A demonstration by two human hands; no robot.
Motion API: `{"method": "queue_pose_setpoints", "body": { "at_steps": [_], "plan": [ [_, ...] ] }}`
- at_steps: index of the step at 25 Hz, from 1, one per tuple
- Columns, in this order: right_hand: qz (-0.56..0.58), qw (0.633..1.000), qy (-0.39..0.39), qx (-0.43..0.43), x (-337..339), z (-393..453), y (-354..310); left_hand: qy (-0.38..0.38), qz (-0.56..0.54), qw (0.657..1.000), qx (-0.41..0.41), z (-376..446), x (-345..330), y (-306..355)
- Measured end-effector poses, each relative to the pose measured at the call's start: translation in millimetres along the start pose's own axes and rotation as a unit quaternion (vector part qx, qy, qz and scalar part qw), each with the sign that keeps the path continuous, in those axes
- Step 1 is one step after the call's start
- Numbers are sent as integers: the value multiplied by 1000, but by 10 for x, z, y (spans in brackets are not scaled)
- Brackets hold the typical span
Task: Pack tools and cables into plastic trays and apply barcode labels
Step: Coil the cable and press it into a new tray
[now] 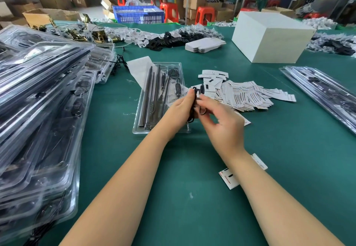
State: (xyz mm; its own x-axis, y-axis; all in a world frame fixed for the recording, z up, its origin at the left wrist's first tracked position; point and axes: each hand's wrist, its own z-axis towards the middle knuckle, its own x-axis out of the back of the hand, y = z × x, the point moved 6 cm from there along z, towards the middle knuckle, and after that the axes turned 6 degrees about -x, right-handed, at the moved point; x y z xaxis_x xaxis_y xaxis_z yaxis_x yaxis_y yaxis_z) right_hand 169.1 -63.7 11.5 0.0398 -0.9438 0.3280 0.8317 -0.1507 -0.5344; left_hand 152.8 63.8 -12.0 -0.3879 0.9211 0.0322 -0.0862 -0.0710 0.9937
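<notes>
Hands together above tray (140, 128): left hand (180, 109), right hand (221, 118) pinching black cable (195, 99).

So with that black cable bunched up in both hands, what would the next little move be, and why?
Probably lowering the black cable into the open clear tray just beyond. Both the left hand and the right hand pinch it above the tray's right side, where the long metal rods already sit in their slots.
</notes>
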Motion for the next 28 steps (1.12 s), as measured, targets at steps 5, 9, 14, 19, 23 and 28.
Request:
{"method": "queue_pose_setpoints", "body": {
  "at_steps": [5,9,14,19,23,28],
  "plan": [
    [-80,993,-70,55,-119,-29,-64,16,-32,999,24,54,66,-81],
    [-79,988,-123,54,-106,-22,-66,2,-59,998,21,69,74,-90],
    [-92,987,-135,-10,-113,21,-87,-7,-35,999,-18,26,87,-20],
    [37,971,-36,-232,41,26,170,35,136,987,-84,-9,-51,121],
    [60,952,-70,-293,-56,-25,249,-46,69,992,-90,-57,-161,143],
    [187,903,-113,-371,-247,-74,260,-92,20,992,-87,-111,-221,172]
  ]
}}
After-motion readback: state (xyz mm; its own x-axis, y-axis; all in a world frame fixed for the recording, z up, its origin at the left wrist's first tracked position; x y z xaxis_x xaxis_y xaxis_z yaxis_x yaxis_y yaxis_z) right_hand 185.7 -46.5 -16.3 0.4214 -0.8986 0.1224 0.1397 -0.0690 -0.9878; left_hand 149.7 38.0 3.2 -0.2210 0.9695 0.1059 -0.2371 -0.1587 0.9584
